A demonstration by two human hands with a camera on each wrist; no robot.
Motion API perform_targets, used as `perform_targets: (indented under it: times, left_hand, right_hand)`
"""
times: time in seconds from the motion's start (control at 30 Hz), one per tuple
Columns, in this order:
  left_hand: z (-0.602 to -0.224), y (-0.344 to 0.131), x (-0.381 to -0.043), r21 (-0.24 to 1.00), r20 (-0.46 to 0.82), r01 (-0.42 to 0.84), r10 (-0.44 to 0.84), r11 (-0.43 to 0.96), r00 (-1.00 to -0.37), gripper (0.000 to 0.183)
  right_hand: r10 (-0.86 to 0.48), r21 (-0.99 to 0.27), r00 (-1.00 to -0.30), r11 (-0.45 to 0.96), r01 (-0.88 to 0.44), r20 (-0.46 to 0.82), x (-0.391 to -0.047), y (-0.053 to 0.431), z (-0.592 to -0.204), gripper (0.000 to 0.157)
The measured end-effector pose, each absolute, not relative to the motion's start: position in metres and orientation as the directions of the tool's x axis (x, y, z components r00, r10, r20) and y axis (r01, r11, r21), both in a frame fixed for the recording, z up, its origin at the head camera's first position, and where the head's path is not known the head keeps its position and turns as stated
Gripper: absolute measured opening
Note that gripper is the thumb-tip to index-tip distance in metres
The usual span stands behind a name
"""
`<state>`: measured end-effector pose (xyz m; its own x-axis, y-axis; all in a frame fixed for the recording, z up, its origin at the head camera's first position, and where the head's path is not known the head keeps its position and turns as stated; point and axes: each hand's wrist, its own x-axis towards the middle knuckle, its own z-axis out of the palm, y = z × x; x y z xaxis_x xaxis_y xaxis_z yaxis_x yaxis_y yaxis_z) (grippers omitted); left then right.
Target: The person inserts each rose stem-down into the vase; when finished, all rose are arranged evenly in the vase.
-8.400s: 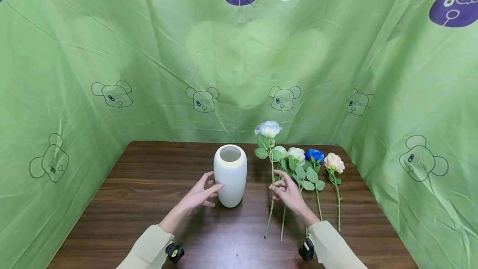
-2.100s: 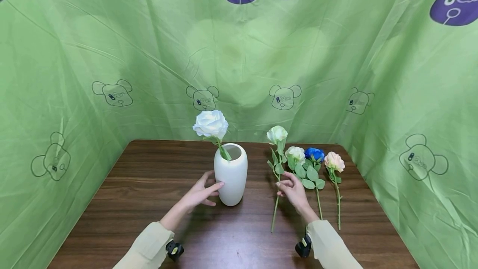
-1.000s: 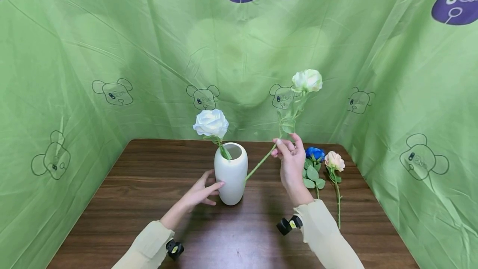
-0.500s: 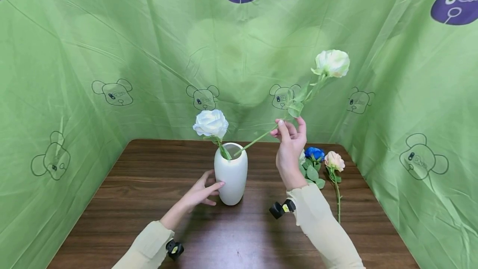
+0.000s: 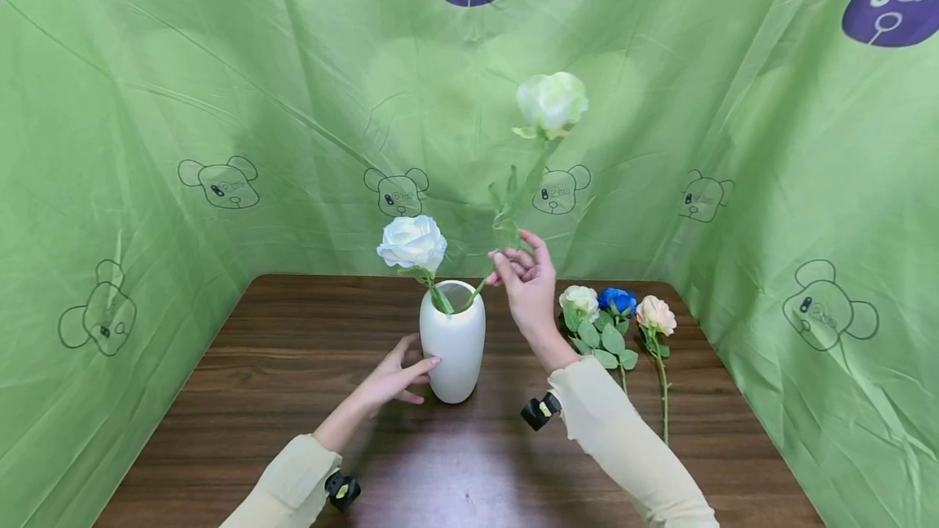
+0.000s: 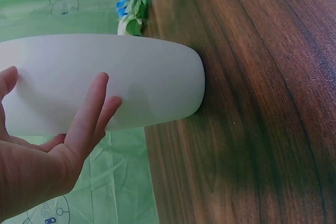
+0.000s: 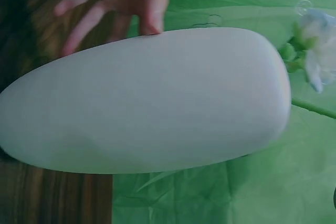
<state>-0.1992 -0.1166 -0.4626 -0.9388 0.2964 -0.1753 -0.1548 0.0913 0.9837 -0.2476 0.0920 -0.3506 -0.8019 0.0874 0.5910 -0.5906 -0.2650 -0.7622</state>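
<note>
My left hand point(image 5: 396, 377) rests against the left side of a white vase point(image 5: 455, 357), its fingers spread and fairly straight on the wall. The vase stands upright on the table. A pale blue-white rose point(image 5: 412, 243) leans left out of its mouth. With thumb and fingertips, my right hand point(image 5: 530, 279) pinches the stem of a greenish-white rose point(image 5: 552, 101), to the right of and above the vase. That rose tilts up to the right, and its lower stem enters the vase opening; the stem's end is hidden inside. In the right wrist view, the vase point(image 7: 157, 103) hides the right hand.
On the right side of the brown wooden table point(image 5: 293, 332) lie a white rose point(image 5: 579, 302), a blue rose point(image 5: 618, 300) and a peach rose point(image 5: 656, 314), stems toward the front. A green printed curtain point(image 5: 308, 104) encloses the back and sides.
The pale blue-white rose went into the vase. My right hand then lifted the greenish-white rose, moved left, and brought its stem into the vase mouth. The left hand stayed at the vase.
</note>
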Motion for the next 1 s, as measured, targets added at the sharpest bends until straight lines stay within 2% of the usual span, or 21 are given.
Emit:
perform_targets:
  times: [0.3, 0.47, 0.6, 0.77, 1.0]
  left_hand:
    - [-0.462, -0.116, -0.200, 0.981, -0.192, -0.173, 0.282, 0.093, -0.940, 0.074]
    - [-0.461, -0.116, -0.200, 0.979, -0.198, -0.179, 0.278, 0.092, -0.940, 0.073]
    - [-0.461, -0.116, -0.199, 0.979, -0.200, -0.182, 0.278, 0.091, -0.939, 0.074]
    - [-0.462, -0.116, -0.200, 0.980, -0.198, -0.179, 0.279, 0.092, -0.940, 0.073]
    - [-0.461, -0.116, -0.200, 0.979, -0.199, -0.180, 0.282, 0.094, -0.939, 0.073]
  right_hand:
    - [-0.169, -0.804, -0.790, -0.024, -0.595, 0.589, -0.229, 0.083, -0.353, 0.038]
    - [-0.233, -0.765, -0.773, 0.144, -0.628, 0.590, -0.224, 0.082, -0.360, 0.037]
    - [-0.248, -0.721, -0.758, 0.237, -0.651, 0.603, -0.234, 0.085, -0.379, 0.034]
    - [-0.251, -0.706, -0.760, 0.280, -0.650, 0.600, -0.243, 0.087, -0.395, 0.033]
    - [-0.262, -0.729, -0.778, 0.274, -0.628, 0.571, -0.233, 0.086, -0.383, 0.020]
